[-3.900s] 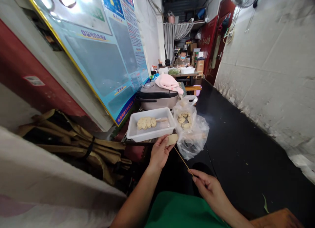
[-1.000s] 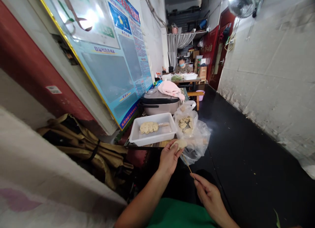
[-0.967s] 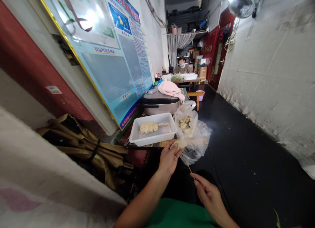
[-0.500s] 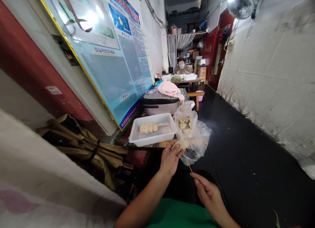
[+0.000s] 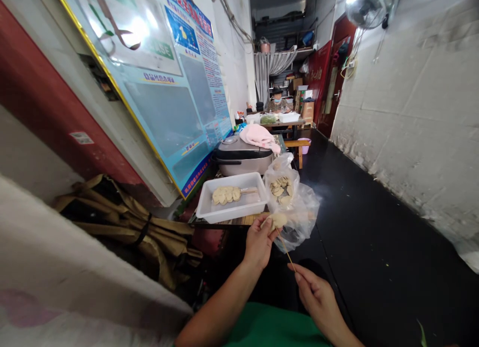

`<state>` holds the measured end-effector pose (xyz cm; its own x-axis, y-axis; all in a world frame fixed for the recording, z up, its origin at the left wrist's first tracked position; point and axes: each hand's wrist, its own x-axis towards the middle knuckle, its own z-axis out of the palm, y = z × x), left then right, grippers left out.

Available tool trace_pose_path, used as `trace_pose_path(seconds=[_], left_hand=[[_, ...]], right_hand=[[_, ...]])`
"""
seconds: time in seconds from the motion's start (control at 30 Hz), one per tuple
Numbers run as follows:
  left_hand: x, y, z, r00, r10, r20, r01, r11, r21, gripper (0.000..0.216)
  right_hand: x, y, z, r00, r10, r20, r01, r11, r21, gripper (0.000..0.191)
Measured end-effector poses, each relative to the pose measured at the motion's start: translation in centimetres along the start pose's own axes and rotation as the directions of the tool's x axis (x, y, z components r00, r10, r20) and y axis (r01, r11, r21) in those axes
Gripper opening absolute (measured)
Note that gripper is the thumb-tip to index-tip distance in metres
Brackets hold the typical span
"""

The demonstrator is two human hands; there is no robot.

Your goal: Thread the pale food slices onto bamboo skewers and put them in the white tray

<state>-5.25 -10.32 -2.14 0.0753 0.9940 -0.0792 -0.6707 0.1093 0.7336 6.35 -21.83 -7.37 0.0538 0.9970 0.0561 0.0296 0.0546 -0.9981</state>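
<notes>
My left hand (image 5: 259, 242) is closed on a few pale, flat round slices (image 5: 279, 220), which look like potato or a similar food. A thin wooden skewer (image 5: 285, 247) runs from the slices down to my right hand (image 5: 316, 294). The right fingertips pinch the skewer's lower end. Just past my left hand, a white plastic tray (image 5: 204, 212) holds skewers threaded with the same slices (image 5: 226, 194); their bare sticks point right. Beside the tray, a clear plastic bag (image 5: 305, 207) lies open with loose slices (image 5: 280, 188) inside.
Behind the tray sits a large lidded cooker (image 5: 245, 162) with a pink cloth (image 5: 258, 136) on top. A co-worker (image 5: 277, 105) sits at a farther table. Folded tan fabric (image 5: 142, 227) stands at left, below a blue notice board (image 5: 160, 107). Dark floor (image 5: 374, 227) stretches along the right.
My hands and the skewer stay almost exactly where they were. The co-worker's head at the far table has dipped lower.
</notes>
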Motion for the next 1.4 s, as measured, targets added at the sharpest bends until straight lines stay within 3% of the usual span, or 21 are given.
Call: trace_pose_path(seconds=[0.6,0.77,1.07,1.3,1.4], left_hand=[[-1.2,-0.5,0.6,0.998,-0.054,0.009,0.054,0.998,-0.015,0.026],[-2.5,-1.5,0.7,0.993,-0.109,0.036,0.108,0.994,0.034,0.028],[-4.0,-3.9,0.1,0.99,-0.135,0.035,0.13,0.986,0.101,0.024],[-2.5,-2.5,0.7,0.987,-0.158,0.025,0.156,0.986,0.067,0.027],[-2.1,-2.0,0.9,0.979,-0.198,0.041,0.196,0.979,0.051,0.028]], right_hand=[[1.4,1.1,0.9,0.999,-0.006,-0.041,0.009,0.998,0.069,0.045],[2.3,0.6,0.9,0.998,-0.016,-0.067,0.022,0.995,0.095,0.04],[3.7,0.1,-0.2,0.985,-0.099,-0.144,0.098,0.995,-0.013,0.036],[2.5,0.4,-0.8,1.0,0.025,-0.014,-0.025,1.0,0.009,0.032],[2.1,0.3,-1.1,0.998,-0.008,-0.059,0.007,1.0,-0.015,0.035]])
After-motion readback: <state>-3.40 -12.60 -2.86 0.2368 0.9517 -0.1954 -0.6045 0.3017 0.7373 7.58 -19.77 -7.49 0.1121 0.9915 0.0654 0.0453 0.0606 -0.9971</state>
